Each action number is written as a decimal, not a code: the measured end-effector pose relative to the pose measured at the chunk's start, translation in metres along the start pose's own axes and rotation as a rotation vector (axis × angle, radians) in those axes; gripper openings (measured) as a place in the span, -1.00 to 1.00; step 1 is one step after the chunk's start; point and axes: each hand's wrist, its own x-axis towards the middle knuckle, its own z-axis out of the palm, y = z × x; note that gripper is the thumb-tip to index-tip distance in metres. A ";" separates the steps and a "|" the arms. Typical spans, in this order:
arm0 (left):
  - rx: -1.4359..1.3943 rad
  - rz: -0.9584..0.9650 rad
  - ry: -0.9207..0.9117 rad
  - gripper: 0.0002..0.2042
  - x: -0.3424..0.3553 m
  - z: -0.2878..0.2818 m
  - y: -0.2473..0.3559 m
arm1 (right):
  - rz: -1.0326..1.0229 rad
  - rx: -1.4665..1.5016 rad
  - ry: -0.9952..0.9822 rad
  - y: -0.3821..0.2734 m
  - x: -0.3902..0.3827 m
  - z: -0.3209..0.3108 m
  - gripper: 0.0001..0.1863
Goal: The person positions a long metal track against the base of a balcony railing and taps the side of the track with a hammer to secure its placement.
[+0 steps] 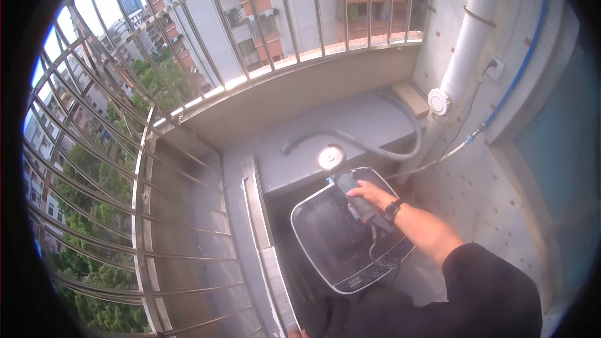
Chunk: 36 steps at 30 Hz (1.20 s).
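Head view: right hand (370, 195) fingers grasp an angle grinder (346, 188) above the dark washing machine lid (325, 238); left hand unseen.

From head height on a narrow balcony, we look steeply down and outward through a single wide fisheye view, its rim a black circle that bends the curved steel railing bars (188, 56) toward the edges. Our right hand (369, 195) enters from the lower right, near the lens, over the dark glass lid of a white top-loading washing machine (325, 244) just below centre. Beyond the railing, trees and apartment blocks lie well below and far off.
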 end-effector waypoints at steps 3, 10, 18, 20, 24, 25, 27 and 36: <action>-0.036 -0.003 0.041 -0.62 0.002 0.017 -0.015 | -0.091 0.119 -0.027 0.016 0.056 -0.019 -0.51; 0.047 -0.067 0.008 -0.64 0.003 0.019 -0.014 | -0.115 0.131 0.005 0.007 0.149 -0.024 -0.53; 0.058 -0.123 0.022 -0.68 0.007 0.018 -0.002 | -0.045 0.177 0.034 -0.013 0.187 -0.007 -0.48; 0.048 -0.129 0.026 -0.69 0.007 0.017 -0.003 | -0.031 0.185 0.032 -0.013 0.190 -0.003 -0.50; 0.036 -0.132 0.027 -0.69 0.007 0.018 0.000 | -0.044 0.171 0.058 -0.005 0.199 -0.007 -0.56; 0.035 -0.133 0.030 -0.70 0.006 0.019 0.000 | -0.042 0.176 0.062 -0.002 0.200 -0.007 -0.57; 0.030 -0.130 0.038 -0.70 0.006 0.019 0.001 | -0.071 0.199 0.050 0.006 0.207 -0.011 -0.59; 0.026 -0.163 0.036 -0.69 -0.001 0.014 0.008 | -0.157 -0.121 0.223 0.008 0.206 -0.004 -0.49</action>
